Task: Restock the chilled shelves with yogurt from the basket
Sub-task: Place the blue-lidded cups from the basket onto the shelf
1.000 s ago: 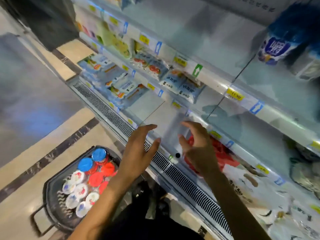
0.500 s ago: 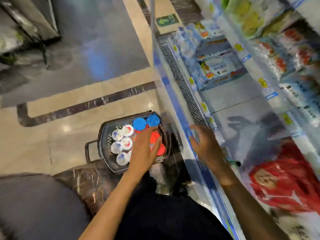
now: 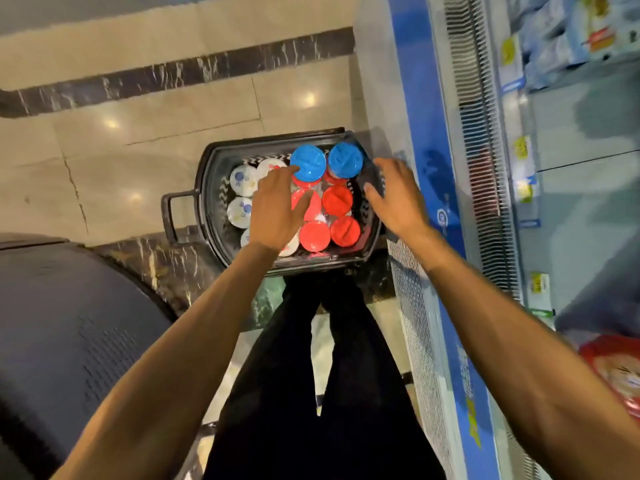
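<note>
Head view looks steeply down — close over the basket (image 3: 207, 174) (floor-level) — chiller rightward.

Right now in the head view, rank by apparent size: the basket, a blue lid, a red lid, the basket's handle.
1. basket
2. handle
3. blue lid, slightly larger than the red lid, though it sits higher, nearer the camera, so that's unsure.

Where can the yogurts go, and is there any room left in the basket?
The grey shelf floor is bare between the blue-and-white cartons above and the red pack below. The basket is crowded: blue lids, red lids and white lids sit close together, with both open hands, left and right, over it.
</note>
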